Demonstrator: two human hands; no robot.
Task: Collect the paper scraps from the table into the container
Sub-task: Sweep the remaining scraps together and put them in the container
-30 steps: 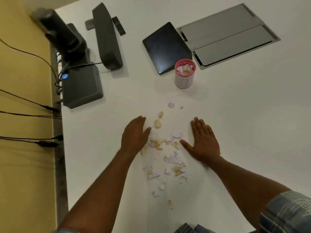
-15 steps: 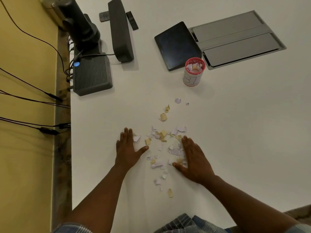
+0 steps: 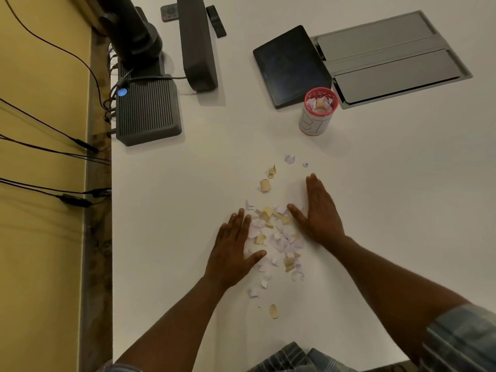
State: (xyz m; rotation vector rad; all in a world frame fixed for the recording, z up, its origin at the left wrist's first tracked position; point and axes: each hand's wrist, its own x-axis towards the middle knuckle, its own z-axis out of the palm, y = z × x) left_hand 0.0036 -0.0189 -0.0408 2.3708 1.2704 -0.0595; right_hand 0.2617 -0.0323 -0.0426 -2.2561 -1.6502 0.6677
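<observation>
Several white and tan paper scraps (image 3: 273, 237) lie in a loose heap on the white table (image 3: 389, 197). My left hand (image 3: 232, 251) rests flat on the table against the heap's left side, fingers together, thumb out under the scraps. My right hand (image 3: 319, 213) lies flat on the heap's right side, thumb touching the scraps. Neither hand holds anything. A few stray scraps (image 3: 265, 185) lie farther out, and one tan scrap (image 3: 273, 310) lies close to me. The container (image 3: 318, 112), a red-rimmed cup with some scraps inside, stands beyond the heap to the right.
A dark tablet (image 3: 290, 65) and a grey recessed panel (image 3: 389, 57) lie behind the cup. At the far left stand a black ribbed box (image 3: 147, 111), a camera (image 3: 128, 30) and a long dark bar (image 3: 197, 44). Cables run down the yellow wall (image 3: 40, 183).
Both hands have slid inward along the table, pushing the scattered scraps into a tighter heap between them. The view has shifted.
</observation>
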